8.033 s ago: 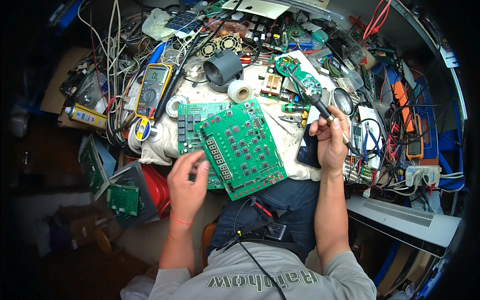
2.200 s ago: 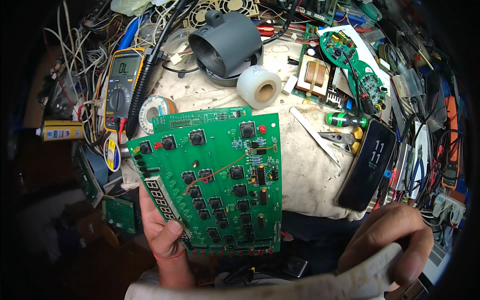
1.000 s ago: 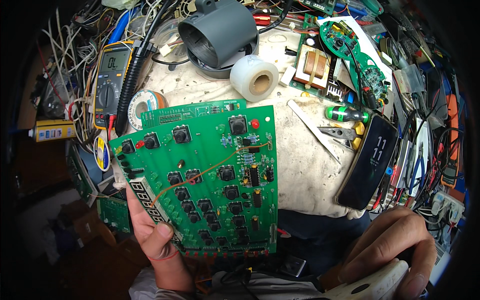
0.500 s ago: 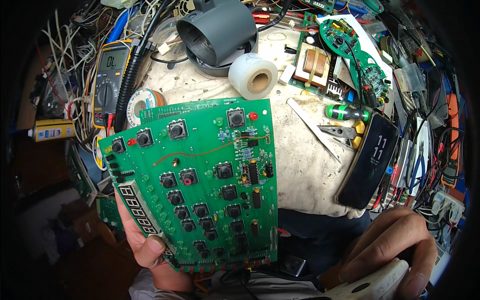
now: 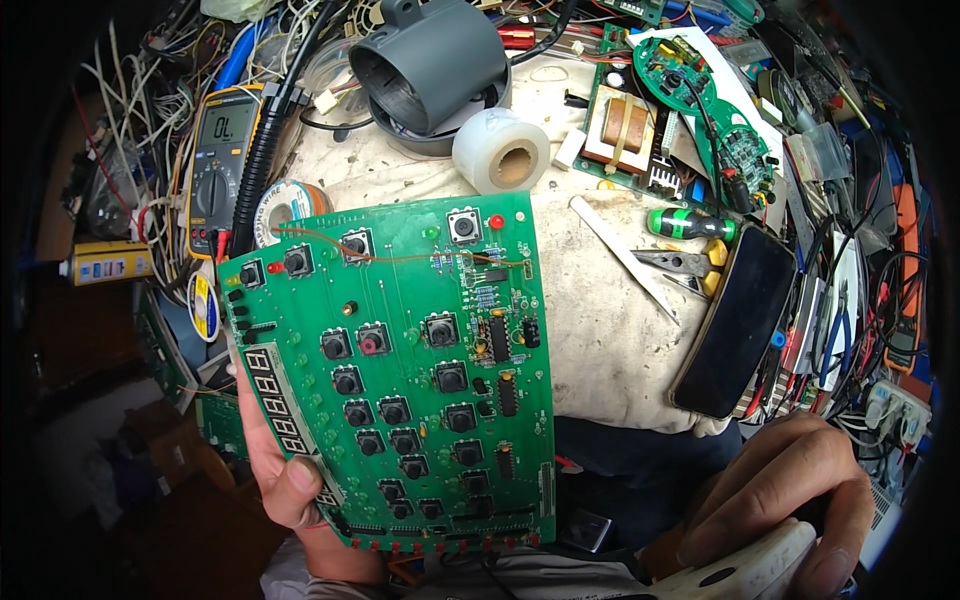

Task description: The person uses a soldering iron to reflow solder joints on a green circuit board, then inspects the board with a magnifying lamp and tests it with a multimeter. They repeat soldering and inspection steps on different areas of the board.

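Observation:
My left hand (image 5: 292, 492) grips a green circuit board (image 5: 400, 290) by its lower left edge, thumb on the front beside a white-faced digit display (image 5: 272, 400). The board leans up toward me, showing many black push buttons, small LEDs and chips. A thin orange-brown wire (image 5: 400, 259) runs from its upper right across the top buttons, its left end loose. At the lower right, my right hand (image 5: 785, 490) has its fingers curled over an off-white object (image 5: 740, 568) with a dark oval spot. Its kind cannot be made out.
Behind the board are a multimeter (image 5: 213, 170), a wire spool (image 5: 290, 205), a film roll (image 5: 480, 150) and a grey cylindrical housing (image 5: 430, 70). Right lie a white stick (image 5: 625, 260), a screwdriver (image 5: 690, 224), pliers (image 5: 680, 262) and a phone (image 5: 735, 325). Tangled cables crowd both sides.
The board has tilted a little, facing me more fully. Its wire's loose end has swung up and left. The phone's screen has gone dark. My right hand has stayed in place.

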A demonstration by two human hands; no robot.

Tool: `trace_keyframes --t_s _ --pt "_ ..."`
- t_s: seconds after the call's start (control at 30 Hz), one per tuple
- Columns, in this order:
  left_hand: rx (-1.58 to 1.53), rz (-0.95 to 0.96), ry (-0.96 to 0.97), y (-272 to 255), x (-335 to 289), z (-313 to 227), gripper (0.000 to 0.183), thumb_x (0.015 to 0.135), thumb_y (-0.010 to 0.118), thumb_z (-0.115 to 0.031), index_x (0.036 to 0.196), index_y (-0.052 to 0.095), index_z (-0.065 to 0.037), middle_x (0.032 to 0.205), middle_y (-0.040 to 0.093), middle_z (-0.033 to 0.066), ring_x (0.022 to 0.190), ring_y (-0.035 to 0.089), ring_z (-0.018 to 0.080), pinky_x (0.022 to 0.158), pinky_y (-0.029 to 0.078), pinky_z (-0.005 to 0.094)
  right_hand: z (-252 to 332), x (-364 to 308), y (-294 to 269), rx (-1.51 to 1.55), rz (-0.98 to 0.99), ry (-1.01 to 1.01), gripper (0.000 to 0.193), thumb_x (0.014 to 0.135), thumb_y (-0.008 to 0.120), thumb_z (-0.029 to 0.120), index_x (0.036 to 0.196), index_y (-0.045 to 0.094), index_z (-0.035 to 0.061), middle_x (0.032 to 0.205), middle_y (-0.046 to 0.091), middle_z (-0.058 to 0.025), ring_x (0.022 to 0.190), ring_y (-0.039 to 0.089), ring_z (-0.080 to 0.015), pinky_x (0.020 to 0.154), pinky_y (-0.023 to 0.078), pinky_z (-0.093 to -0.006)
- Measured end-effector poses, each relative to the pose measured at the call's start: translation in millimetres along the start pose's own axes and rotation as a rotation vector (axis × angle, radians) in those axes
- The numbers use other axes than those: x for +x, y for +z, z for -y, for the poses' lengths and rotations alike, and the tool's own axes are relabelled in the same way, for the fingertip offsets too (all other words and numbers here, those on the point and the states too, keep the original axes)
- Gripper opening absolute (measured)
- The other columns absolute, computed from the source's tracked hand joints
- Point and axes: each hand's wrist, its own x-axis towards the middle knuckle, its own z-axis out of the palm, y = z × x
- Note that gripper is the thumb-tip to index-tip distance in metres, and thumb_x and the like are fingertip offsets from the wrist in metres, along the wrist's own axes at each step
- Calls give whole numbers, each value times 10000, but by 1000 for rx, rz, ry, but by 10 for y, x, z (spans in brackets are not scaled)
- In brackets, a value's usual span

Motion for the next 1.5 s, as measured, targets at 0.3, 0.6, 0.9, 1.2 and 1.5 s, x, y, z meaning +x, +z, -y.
trace_keyframes --t_s 0.3,0.6,0.9,1.2,1.5 --pt "2 53 -24 -5 57 21 1072 779 763 -238 1589 142 89 1433 509 332 1223 641 411 989 587 528 84 -31 25 -78 -33 48 401 1009 647 346 1379 554 220 1125 607 -233 827 656 -255 670 610 -336" --pt "10 25 -27 52 48 32 1052 781 746 -251 1586 163 93 1415 529 324 1216 645 410 973 596 527 -44 -81 41 1 -66 -68 408 1011 647 331 1389 555 208 1153 583 -235 790 651 -245 628 613 -325" --pt "-24 59 -18 7 59 46 1045 790 727 -204 1591 128 98 1430 514 333 1223 643 412 975 594 529 -110 -80 47 61 -43 -110 448 1020 633 286 1431 514 152 1144 557 -244 669 620 -191 473 579 -258" --pt "-11 135 -88 -192 103 34 1044 791 729 -127 1600 107 87 1469 495 310 1256 628 385 1026 561 508 57 -100 -12 -11 -35 36 456 1010 653 291 1437 516 209 1115 592 -232 740 633 -207 552 591 -284" --pt "24 106 -77 -334 111 85 1049 799 719 -71 1625 85 55 1544 446 256 1366 545 336 1147 449 454 146 -5 47 -147 -36 95 472 968 706 273 1410 541 269 1086 625 -207 806 636 -219 626 574 -294"
